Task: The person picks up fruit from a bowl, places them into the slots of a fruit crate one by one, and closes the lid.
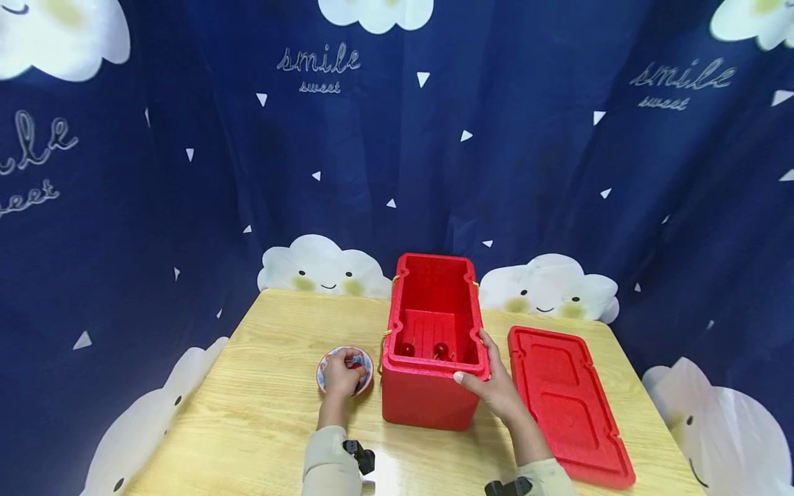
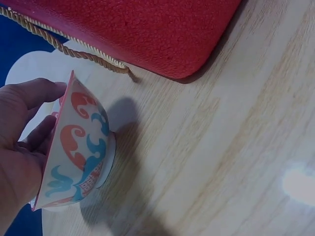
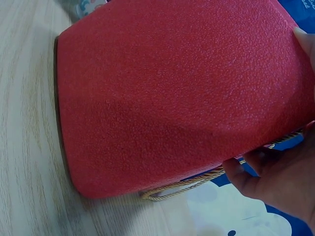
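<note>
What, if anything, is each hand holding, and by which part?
The right hand grips the red box by its near right rim corner. The left hand dips into the bowl; whether it pinches anything is unclear.

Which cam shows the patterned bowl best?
Left wrist: the bowl is large there, its patterned outside in plain sight. Head shows it small from above, partly covered by the left hand; right wrist catches only a bit at the top edge.
</note>
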Tool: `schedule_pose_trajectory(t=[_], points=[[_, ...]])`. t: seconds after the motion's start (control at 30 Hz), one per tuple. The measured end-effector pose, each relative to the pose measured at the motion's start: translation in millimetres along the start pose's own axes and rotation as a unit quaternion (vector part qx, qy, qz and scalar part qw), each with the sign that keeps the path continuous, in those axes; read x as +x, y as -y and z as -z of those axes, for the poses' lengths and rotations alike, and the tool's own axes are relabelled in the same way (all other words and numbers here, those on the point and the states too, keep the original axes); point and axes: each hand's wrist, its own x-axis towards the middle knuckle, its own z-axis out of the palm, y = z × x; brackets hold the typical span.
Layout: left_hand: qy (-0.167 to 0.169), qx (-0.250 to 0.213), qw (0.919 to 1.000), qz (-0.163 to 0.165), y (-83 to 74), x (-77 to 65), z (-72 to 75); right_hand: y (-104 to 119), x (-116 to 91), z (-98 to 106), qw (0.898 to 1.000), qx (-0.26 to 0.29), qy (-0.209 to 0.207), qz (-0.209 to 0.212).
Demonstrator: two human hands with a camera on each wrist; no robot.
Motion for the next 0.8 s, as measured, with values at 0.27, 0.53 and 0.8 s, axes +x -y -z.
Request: schedule_pose_trajectory(t=[0.27, 0.53, 0.8], points=[[0.002, 0.001, 1.0000, -0.004, 0.7, -1.3, -0.5, -1.5, -1.1, 0.4, 1.000, 0.001, 0.000, -0.004], [0.007, 0.042, 0.9990, -0.013, -1.7, 0.6, 1.2, -0.9, 0.6, -0.2, 1.000, -0.003, 0.001, -0.001], [0.009, 0.014, 0.9998, 0.008, 0.9, 2.6, 1.3, -1.5, 1.2, -0.2, 1.000, -0.001, 0.000, 0.004]])
